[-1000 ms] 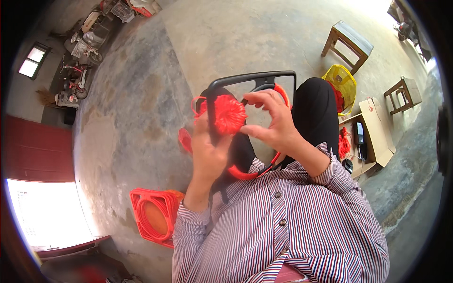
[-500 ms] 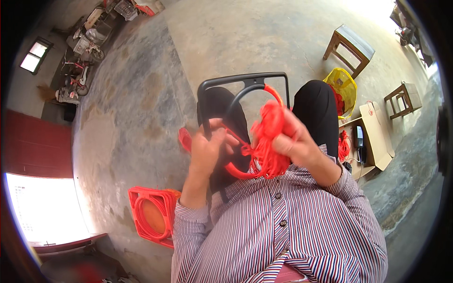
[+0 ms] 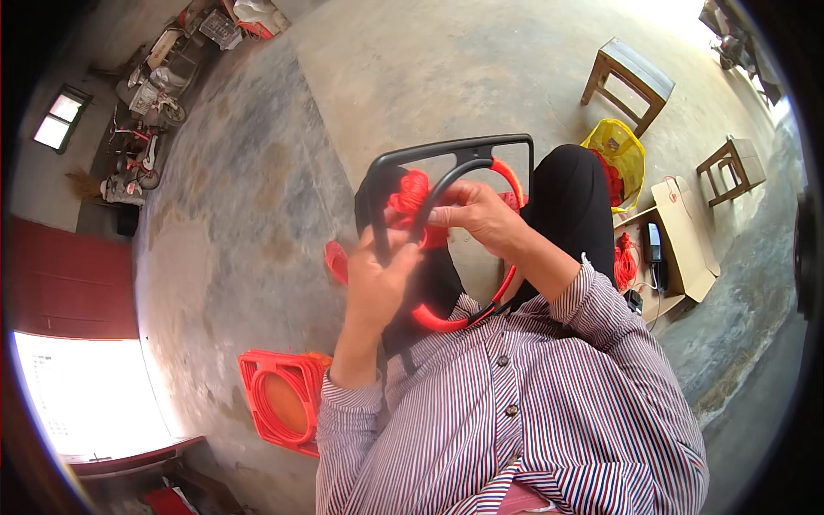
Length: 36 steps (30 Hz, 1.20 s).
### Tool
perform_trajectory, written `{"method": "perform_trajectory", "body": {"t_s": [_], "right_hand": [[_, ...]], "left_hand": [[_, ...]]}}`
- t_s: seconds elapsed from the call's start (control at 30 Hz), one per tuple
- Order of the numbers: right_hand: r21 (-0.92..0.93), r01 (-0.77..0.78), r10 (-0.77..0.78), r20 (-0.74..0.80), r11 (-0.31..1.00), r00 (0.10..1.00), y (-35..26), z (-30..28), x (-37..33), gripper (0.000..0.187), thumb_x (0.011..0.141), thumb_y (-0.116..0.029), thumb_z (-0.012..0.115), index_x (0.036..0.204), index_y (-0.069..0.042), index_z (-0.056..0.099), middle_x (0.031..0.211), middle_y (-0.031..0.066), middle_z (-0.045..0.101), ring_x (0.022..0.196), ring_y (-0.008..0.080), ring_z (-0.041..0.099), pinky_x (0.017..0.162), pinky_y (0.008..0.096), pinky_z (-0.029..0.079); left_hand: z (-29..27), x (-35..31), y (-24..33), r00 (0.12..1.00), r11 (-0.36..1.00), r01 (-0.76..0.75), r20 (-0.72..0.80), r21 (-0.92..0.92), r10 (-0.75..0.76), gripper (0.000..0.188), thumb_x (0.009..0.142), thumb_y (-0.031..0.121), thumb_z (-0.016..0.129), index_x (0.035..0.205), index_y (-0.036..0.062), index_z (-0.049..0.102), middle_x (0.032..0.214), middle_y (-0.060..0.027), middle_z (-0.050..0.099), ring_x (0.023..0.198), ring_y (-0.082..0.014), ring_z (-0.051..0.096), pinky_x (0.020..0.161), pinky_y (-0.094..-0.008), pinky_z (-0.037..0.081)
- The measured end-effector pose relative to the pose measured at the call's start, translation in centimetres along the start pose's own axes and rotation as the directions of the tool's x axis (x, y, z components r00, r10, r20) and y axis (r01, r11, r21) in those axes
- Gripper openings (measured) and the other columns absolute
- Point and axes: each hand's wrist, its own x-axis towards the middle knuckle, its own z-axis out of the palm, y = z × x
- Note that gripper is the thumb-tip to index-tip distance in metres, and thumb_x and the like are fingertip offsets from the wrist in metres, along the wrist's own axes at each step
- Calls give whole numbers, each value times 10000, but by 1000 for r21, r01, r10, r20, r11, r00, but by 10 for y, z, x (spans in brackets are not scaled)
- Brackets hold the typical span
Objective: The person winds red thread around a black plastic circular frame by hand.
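A black square frame with a round inner ring (image 3: 457, 148) stands over my lap, tilted between my knees. Red cord (image 3: 510, 176) is wound round parts of the ring, on its upper right and along its bottom. My left hand (image 3: 382, 270) is closed round the frame's left side, its fingertips by the cord. At the ring's left side my right hand (image 3: 481, 215) is closed, thumb and fingers pinching red cord there. The bundle of red cord (image 3: 413, 190) shows between ring and frame, just beyond both hands; part of it is hidden by fingers.
Red square frames (image 3: 279, 399) lie stacked on the floor at my left. To my right are a yellow bag (image 3: 631, 163) with red contents and an open cardboard box (image 3: 682, 232) holding red cord. Two wooden stools (image 3: 635, 77) stand beyond. Bicycles (image 3: 142, 154) line the far left wall.
My right hand has moved left and up from the ring's right side. The cord bundle has gone from the ring's right to its left side. My left hand stays on the frame.
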Motion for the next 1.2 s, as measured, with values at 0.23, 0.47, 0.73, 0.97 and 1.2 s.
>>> {"method": "perform_trajectory", "body": {"t_s": [0.23,0.47,0.73,0.97,1.2], "right_hand": [[468,112,-137,20,877,990,-5,1,-22,318,836,-141,695,1113,1,628,1042,66,642,986,172,591,885,332,476],[-492,633,-758,-90,598,646,-26,9,-20,368,765,-175,756,1070,-25,613,1064,61,584,970,196,555,825,338,484],[722,332,-407,-77,607,910,-24,-18,-56,414,914,-137,568,1297,1,489,1231,48,554,1134,143,527,1017,315,373],[868,156,-352,23,472,936,3,-51,-98,608,906,-416,581,1284,36,433,1000,138,615,825,230,637,819,402,516],[397,77,-43,-94,914,995,28,-63,-79,383,881,-244,648,1157,13,578,957,16,629,771,74,579,691,227,479]], "left_hand": [[2,-5,6,995,996,17,-98,-85,-25,329,837,36,645,1157,6,579,1086,-87,636,987,-172,601,881,-304,459],[26,5,35,963,946,-230,-190,-228,189,532,831,-25,658,1321,24,454,1044,-44,617,883,-124,592,856,-257,462],[-6,0,-1,916,877,393,33,-275,-400,319,869,61,600,1166,-18,515,789,-95,646,632,-131,598,628,-253,490],[-33,-12,-37,880,732,415,33,-541,-475,259,920,165,568,1073,-40,525,752,-158,645,566,-162,602,535,-252,490],[-28,-11,-37,897,739,361,-5,-568,-442,181,952,176,557,982,0,531,736,-152,641,547,-166,600,497,-258,489]]}}
